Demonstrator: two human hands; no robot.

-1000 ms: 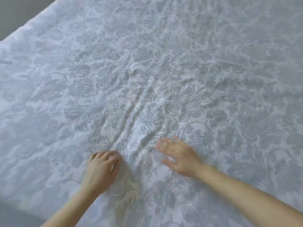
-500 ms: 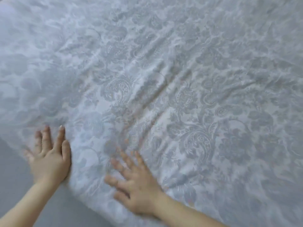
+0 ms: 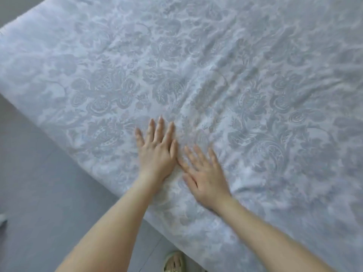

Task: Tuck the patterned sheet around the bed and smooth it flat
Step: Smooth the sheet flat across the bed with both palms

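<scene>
The patterned sheet (image 3: 216, 65), pale blue-grey with floral and paisley motifs, covers the bed across most of the view. Its near edge runs diagonally from upper left to lower right. Long creases run across the cloth just beyond my fingers toward the upper right. My left hand (image 3: 157, 152) lies flat on the sheet with straight fingers close together. My right hand (image 3: 204, 175) lies flat right beside it, fingers spread and slightly blurred. Both palms press on the cloth near the bed's edge and hold nothing.
Grey floor (image 3: 39, 193) fills the lower left beside the bed. A sandalled foot (image 3: 174, 262) shows at the bottom edge next to the mattress. A small pale object (image 3: 3, 220) peeks in at the left border.
My left hand has come from the sheet's left edge inward to sit beside my right hand. Both hands now lie side by side, and more floor shows.
</scene>
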